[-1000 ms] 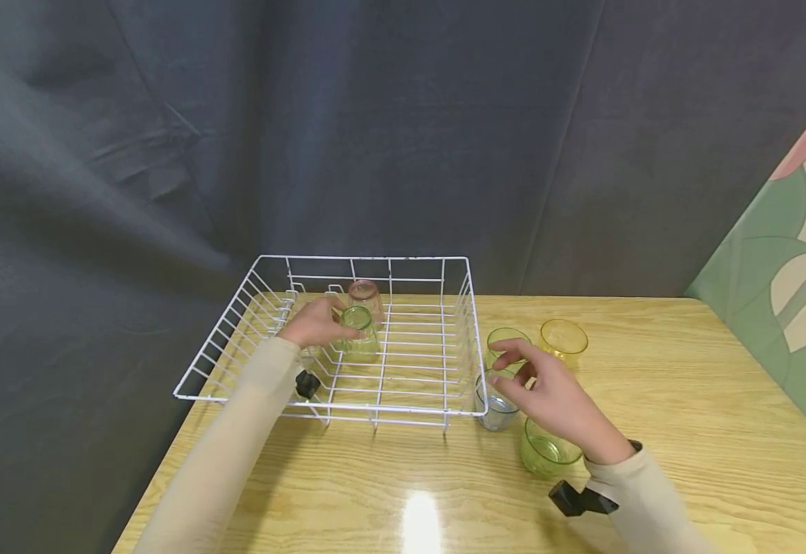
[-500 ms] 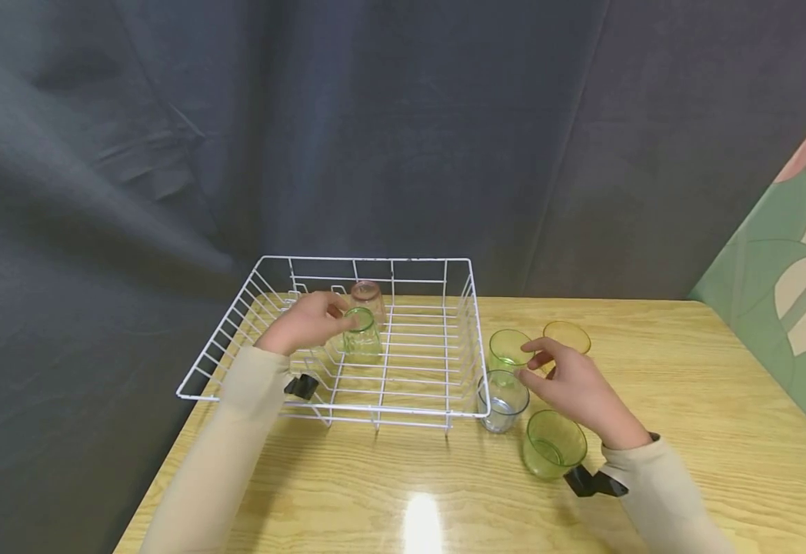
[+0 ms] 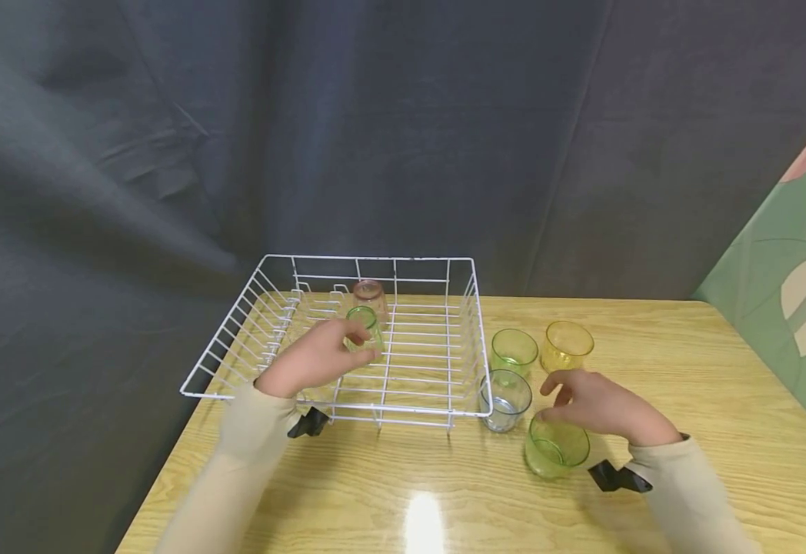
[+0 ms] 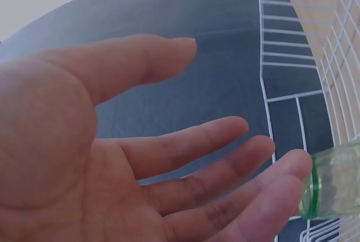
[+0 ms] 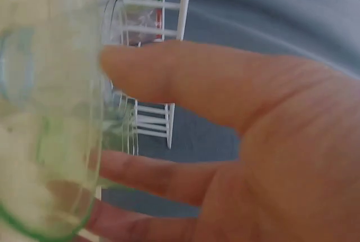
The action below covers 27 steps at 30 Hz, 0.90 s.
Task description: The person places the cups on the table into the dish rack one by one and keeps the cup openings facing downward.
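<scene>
My left hand (image 3: 320, 355) is over the white wire dish rack (image 3: 403, 408), fingers spread and holding nothing. Beside its fingertips a green glass (image 3: 376, 338) stands upside down in the rack; the left wrist view shows that glass (image 4: 337, 181) just past the fingers. Behind it a pink glass (image 3: 370, 295) also stands base up. My right hand (image 3: 600, 404) hovers at the rim of a green glass (image 3: 550, 455) that stands upright on the table. Seen from the right wrist, thumb and loosely extended fingers are around the rim of this glass (image 5: 53, 146); contact is unclear.
Right of the rack stand a clear glass with a bluish rim (image 3: 504, 409), another green glass (image 3: 514, 355) and a yellow glass (image 3: 567, 348), all upright on the wooden table (image 3: 694, 362). A dark curtain (image 3: 403, 138) hangs behind.
My left hand has drawn away from the green glass in the rack, towards me. The right hand has moved from above the clear glass to the front green glass.
</scene>
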Available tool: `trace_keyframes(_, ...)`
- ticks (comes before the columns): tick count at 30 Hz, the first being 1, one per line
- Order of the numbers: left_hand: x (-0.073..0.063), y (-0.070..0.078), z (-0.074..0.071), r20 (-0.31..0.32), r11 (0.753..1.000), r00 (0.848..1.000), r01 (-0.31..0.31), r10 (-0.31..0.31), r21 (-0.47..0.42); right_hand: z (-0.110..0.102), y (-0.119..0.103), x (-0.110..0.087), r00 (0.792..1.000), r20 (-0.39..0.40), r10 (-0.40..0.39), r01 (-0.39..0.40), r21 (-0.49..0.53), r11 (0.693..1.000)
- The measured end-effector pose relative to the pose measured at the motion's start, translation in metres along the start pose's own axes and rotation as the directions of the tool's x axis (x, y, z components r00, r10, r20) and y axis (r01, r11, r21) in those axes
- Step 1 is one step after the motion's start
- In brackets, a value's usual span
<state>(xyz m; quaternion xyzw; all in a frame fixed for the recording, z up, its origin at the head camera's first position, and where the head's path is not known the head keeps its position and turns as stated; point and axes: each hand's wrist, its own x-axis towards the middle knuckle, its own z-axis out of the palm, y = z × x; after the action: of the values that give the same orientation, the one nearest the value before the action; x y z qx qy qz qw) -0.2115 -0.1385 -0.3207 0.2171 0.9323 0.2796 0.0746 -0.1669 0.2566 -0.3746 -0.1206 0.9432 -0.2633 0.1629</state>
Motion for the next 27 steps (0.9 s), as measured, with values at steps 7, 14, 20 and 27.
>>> trace_keyframes(7, -0.012, 0.001, 0.013, 0.002, 0.999, 1.000, -0.003, 0.003, -0.054, 0.000, 0.013, -0.002, 0.998, 0.067, 0.021, -0.022, 0.024, 0.999)
trace_keyframes(14, -0.017, 0.002, 0.021, 0.012, 0.997, 1.000, -0.028, 0.029, -0.076, 0.003, 0.023, 0.000, 0.996, 0.081, 0.035, -0.039, 0.050, 0.998)
trace_keyframes(20, -0.020, 0.002, 0.029, 0.032, 0.993, 0.999, -0.034, 0.038, -0.111, 0.005, 0.027, -0.001, 0.997, 0.079, 0.011, -0.017, 0.065, 0.998)
trace_keyframes(27, -0.021, 0.000, 0.036, 0.026, 0.993, 0.999, -0.017, 0.021, -0.115, 0.006, 0.030, -0.001, 0.999, 0.047, 0.015, -0.017, 0.034, 0.999)
